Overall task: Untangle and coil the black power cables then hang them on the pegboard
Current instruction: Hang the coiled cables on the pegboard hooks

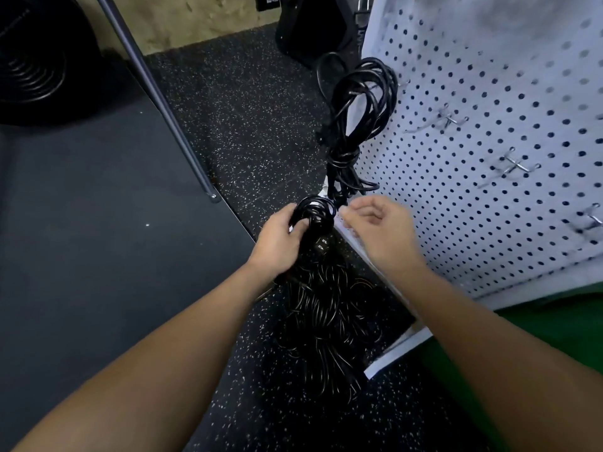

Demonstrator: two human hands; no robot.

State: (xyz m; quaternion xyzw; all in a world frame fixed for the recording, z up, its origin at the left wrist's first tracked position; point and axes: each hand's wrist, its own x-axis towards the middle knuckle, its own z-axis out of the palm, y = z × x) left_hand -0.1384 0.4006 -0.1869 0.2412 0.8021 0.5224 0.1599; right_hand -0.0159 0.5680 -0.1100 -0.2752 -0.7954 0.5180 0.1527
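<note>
- I see the pegboard standing beyond my right fingers, a knotted bundle already hanging at its left edge.
- The loose pile of cables lies below both hands.
- My left hand grips a small coil, its length running upward toward the bundle.
- My right hand, loosely curled and holding nothing, sits just right of the coil, nearer the board.
</note>
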